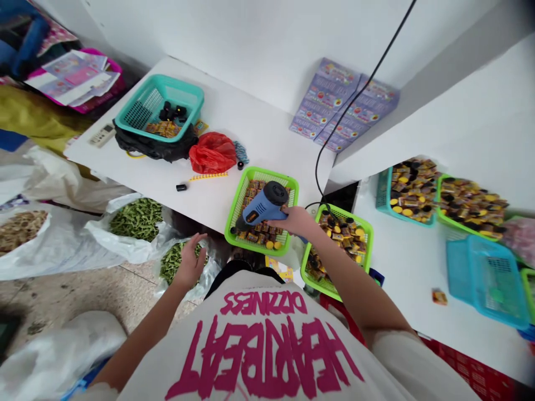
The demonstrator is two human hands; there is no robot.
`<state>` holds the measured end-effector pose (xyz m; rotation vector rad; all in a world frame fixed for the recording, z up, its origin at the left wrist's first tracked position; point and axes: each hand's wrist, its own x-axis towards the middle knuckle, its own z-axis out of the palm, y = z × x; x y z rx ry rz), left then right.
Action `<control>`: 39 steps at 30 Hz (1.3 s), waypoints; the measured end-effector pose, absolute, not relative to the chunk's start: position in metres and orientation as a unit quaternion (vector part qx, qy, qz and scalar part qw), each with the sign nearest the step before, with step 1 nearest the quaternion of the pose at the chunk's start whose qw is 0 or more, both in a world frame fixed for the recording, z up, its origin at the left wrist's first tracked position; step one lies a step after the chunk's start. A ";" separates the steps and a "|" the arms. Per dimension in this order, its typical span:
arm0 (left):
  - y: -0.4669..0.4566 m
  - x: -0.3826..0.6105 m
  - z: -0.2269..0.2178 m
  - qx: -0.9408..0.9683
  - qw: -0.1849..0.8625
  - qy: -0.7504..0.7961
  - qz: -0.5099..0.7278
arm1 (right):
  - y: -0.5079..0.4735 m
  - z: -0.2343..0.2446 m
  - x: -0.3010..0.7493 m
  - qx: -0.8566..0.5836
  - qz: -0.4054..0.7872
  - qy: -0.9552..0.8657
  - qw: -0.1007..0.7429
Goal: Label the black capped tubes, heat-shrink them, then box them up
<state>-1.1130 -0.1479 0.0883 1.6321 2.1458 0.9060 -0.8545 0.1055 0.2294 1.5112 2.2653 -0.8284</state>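
Observation:
My right hand [295,220] is wrapped round the handle of a blue heat gun [261,207]. The gun's nozzle points down and left into a green basket [292,184] of small yellow and brown packets at the white table's front edge. Its black cord [355,94] runs up the wall. My left hand [190,262] hangs below the table edge, fingers spread and holding nothing, over a clear bag of green pieces [173,262].
A second green basket [368,228] of packets sits right of my hand. Further right stand teal and green baskets [382,189] of packets and a blue basket [485,278]. Behind are a red bag [213,151], a teal basket [156,89], purple cartons [343,106]. White sacks [54,239] cover the floor.

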 end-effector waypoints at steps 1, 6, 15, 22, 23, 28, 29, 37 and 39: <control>-0.143 -1.117 0.092 0.563 0.141 0.750 0.318 | 0.106 0.229 -0.857 0.525 -0.277 0.792 0.143; -0.082 -1.107 0.092 0.609 0.159 0.723 0.287 | 0.107 0.244 -0.831 0.574 -0.188 0.788 0.117; 0.005 -1.005 0.039 0.688 0.200 0.679 0.160 | 0.116 0.268 -0.780 0.689 -0.105 0.716 0.029; -0.065 -1.032 0.060 0.749 0.186 0.621 0.138 | 0.118 0.255 -0.790 0.641 -0.291 0.709 0.042; -0.076 -1.038 0.063 0.754 0.186 0.615 0.138 | 0.117 0.251 -0.794 0.630 -0.313 0.709 0.049; -0.118 -1.057 0.073 0.741 0.165 0.631 0.161 | 0.118 0.230 -0.825 0.582 -0.360 0.724 0.086; -0.123 -1.060 0.075 0.732 0.159 0.641 0.167 | 0.119 0.227 -0.831 0.575 -0.358 0.730 0.091; -0.143 -1.087 0.091 0.635 0.094 0.731 0.232 | 0.121 0.220 -0.857 0.531 -0.345 0.766 0.110; -0.138 -1.098 0.094 0.600 0.070 0.756 0.252 | 0.122 0.220 -0.852 0.537 -0.334 0.767 0.109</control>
